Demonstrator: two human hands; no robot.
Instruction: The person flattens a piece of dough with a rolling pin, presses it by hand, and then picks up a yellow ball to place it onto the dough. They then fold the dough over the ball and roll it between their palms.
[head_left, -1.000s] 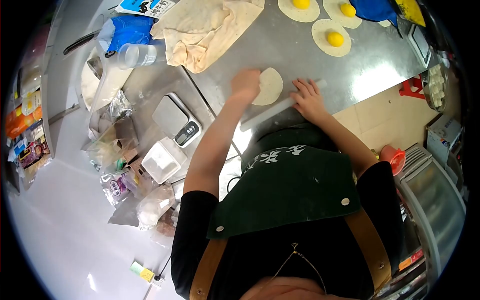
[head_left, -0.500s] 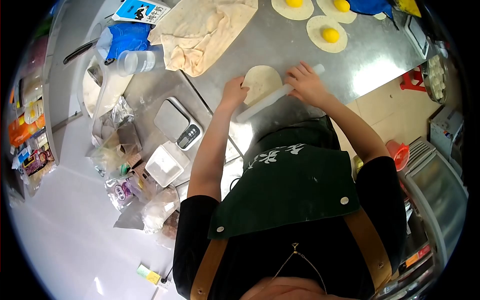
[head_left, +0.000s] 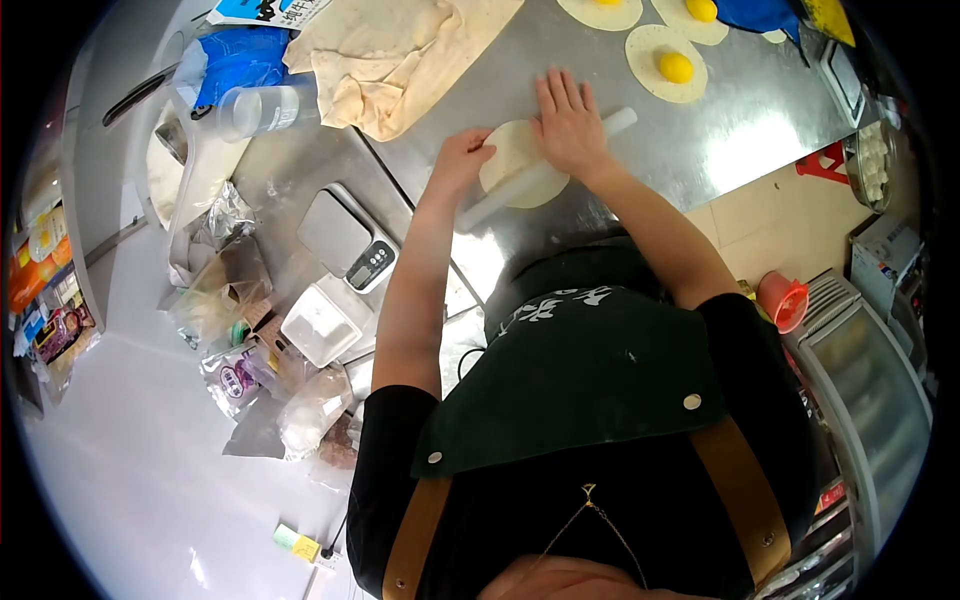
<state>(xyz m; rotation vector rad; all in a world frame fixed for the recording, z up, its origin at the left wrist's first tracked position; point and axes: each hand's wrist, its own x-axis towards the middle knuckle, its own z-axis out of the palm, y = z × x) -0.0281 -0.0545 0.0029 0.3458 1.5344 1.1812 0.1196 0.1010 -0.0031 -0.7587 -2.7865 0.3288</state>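
**Flat palm on the rolling pin, over the dough**

At the bottom of the frame hangs the person's dark green apron with tan leather straps (head_left: 590, 370). The white print on its bib is a pattern, not readable words.

Above it, at centre left, a silver digital kitchen scale (head_left: 345, 235) sits on the stainless steel table (head_left: 620, 190).

In the upper centre lies the pale round dough disc (head_left: 510, 150). The left hand (head_left: 460, 160) touches its left rim with curled fingers. Whether it pinches the dough cannot be told.

The right hand (head_left: 568, 125) lies open, palm down and fingers spread, on the white cylindrical rolling pin (head_left: 505, 195). The pin crosses the disc, its long axis running from lower left to upper right.

Half a second ago the right hand was nearer the pin's upper right end and the pin lay along the disc's lower edge. Now the hand is mid-pin, over the dough.

Farther up lie a crumpled cream cloth (head_left: 400, 55) and thin dough rounds topped with yellow balls (head_left: 672, 55). At the upper left edge is a blue and white carton (head_left: 255, 10), its print cut off and unreadable.
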